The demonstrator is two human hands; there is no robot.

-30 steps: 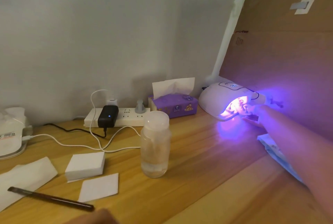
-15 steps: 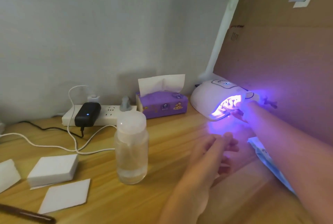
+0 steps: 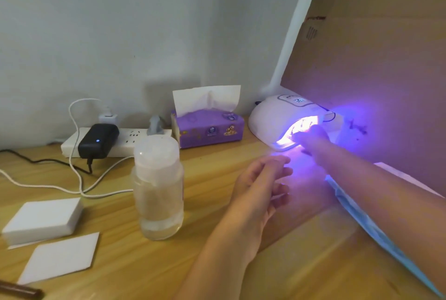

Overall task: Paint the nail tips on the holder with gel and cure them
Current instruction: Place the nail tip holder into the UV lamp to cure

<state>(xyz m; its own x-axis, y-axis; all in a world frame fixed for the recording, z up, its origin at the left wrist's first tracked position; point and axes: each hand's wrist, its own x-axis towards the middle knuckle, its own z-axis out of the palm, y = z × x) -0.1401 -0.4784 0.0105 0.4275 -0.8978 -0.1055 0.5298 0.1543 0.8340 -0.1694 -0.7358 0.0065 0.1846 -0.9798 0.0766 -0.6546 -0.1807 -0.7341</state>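
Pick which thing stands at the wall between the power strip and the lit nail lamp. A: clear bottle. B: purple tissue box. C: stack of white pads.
B: the purple tissue box sits with the power strip on its left and the glowing nail lamp on its right.

We see two arms and two hands, and that is all of the person in view. The left arm and the right arm are bare, with skin showing all the way to the picture's edge. The left hand is bare too, and we can make out its fingers. The right hand is blurry in a bright glow.
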